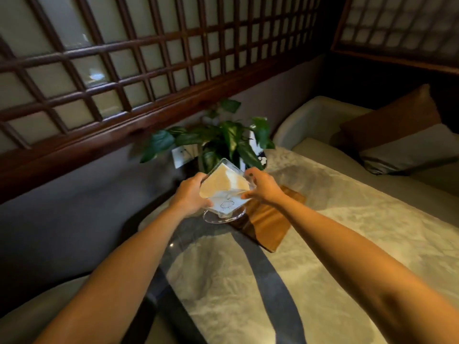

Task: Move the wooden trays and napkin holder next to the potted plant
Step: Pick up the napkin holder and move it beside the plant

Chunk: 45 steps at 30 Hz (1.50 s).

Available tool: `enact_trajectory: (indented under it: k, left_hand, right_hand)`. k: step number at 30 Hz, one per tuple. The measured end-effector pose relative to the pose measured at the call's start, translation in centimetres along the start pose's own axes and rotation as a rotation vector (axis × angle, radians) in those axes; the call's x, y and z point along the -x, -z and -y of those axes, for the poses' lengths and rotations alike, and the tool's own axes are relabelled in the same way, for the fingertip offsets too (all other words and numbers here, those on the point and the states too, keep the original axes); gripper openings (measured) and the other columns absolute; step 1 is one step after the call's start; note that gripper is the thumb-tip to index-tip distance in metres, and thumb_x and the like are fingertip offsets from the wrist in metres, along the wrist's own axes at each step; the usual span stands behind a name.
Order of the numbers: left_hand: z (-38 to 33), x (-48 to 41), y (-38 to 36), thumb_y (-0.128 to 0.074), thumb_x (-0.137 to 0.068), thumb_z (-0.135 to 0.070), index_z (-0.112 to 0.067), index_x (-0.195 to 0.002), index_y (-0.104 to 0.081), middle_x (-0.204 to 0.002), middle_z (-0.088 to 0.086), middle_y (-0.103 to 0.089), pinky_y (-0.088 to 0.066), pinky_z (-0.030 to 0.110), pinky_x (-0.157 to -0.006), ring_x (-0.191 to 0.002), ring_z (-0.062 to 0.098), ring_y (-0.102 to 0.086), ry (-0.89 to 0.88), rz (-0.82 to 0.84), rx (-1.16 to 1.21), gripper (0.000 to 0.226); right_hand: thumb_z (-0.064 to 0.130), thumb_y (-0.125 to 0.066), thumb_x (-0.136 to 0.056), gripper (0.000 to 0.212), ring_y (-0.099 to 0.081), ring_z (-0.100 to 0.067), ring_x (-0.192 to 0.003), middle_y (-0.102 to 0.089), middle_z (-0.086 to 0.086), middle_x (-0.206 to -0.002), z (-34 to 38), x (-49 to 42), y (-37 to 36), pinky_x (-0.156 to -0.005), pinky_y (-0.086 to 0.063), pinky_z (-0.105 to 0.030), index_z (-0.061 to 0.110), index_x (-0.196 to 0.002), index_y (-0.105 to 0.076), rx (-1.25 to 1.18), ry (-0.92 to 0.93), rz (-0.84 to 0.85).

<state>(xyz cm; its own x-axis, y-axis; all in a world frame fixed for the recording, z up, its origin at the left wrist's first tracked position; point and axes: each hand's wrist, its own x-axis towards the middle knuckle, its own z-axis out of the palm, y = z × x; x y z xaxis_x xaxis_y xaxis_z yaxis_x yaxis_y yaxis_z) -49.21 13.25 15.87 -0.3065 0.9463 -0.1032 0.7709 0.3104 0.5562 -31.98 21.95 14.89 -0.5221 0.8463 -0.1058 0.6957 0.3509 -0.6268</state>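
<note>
A clear acrylic napkin holder (224,191) full of white and tan napkins stands tilted on its round clear base, just in front of the potted plant (223,142). My left hand (190,192) grips its left side and my right hand (263,186) grips its right side. The wooden trays (268,219) lie flat on the table right of the holder, partly under my right wrist. The plant's pot is hidden behind the holder and the leaves.
The table (335,244) has a pale marbled top with dark bands. A wall with a wooden lattice window (149,58) runs along the left. A cushioned seat with a brown pillow (387,120) stands beyond the table's far end.
</note>
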Motion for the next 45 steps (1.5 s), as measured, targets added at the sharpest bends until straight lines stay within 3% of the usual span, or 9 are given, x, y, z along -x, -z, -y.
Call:
enact_trajectory:
  k: [5, 10, 18, 41, 45]
  left_hand:
    - [6.0, -0.1, 1.4, -0.083, -0.064, -0.006, -0.006, -0.122, -0.051, -0.121, 0.014, -0.064, -0.049, 0.036, -0.088, -0.107, 0.028, -0.061, 0.108, -0.057, 0.065, 0.066]
    - [10.9, -0.5, 1.5, -0.082, -0.066, -0.008, -0.006, -0.122, -0.05, -0.12, 0.015, -0.062, -0.05, 0.039, -0.085, -0.107, 0.032, -0.059, 0.217, -0.106, 0.069, 0.065]
    - [15.2, -1.4, 0.5, -0.08, -0.068, -0.011, -0.004, -0.119, -0.049, -0.121, 0.018, -0.059, -0.048, 0.039, -0.083, -0.109, 0.035, -0.057, 0.318, -0.163, 0.056, 0.06]
    - [16.1, -4.0, -0.1, -0.077, -0.072, -0.014, -0.004, -0.121, -0.047, -0.124, 0.018, -0.058, -0.05, 0.041, -0.086, -0.111, 0.034, -0.056, 0.4, -0.176, 0.068, 0.059]
    - [16.0, -3.8, -0.2, -0.075, -0.075, -0.017, -0.004, -0.127, -0.043, -0.128, 0.018, -0.054, -0.049, 0.041, -0.087, -0.115, 0.034, -0.053, 0.396, -0.169, 0.047, 0.062]
  right_hand:
    - [0.014, -0.078, -0.071, 0.064, -0.052, -0.035, -0.115, -0.055, -0.021, -0.129, 3.5, -4.2, -4.6, -0.091, -0.043, -0.037, 0.003, -0.127, -0.047, 0.013, 0.064, 0.082]
    - [0.01, -0.076, -0.073, 0.062, -0.053, -0.035, -0.115, -0.055, -0.02, -0.128, 5.8, -7.7, -8.8, -0.081, -0.041, -0.031, 0.002, -0.127, -0.047, 0.019, 0.099, 0.179]
    - [0.006, -0.077, -0.069, 0.067, -0.05, -0.035, -0.121, -0.054, -0.021, -0.131, 7.5, -11.8, -13.1, -0.095, -0.044, -0.037, 0.006, -0.129, -0.046, 0.046, 0.116, 0.28]
    - [-0.002, -0.064, -0.082, 0.065, -0.049, -0.036, -0.124, -0.048, -0.022, -0.138, 8.1, -15.4, -14.1, -0.096, -0.045, -0.038, 0.009, -0.14, -0.036, 0.066, 0.093, 0.386]
    - [0.003, -0.058, -0.087, 0.065, -0.044, -0.035, -0.131, -0.043, -0.019, -0.145, 8.2, -15.0, -14.2, -0.104, -0.039, -0.037, 0.009, -0.145, -0.028, 0.122, 0.123, 0.363]
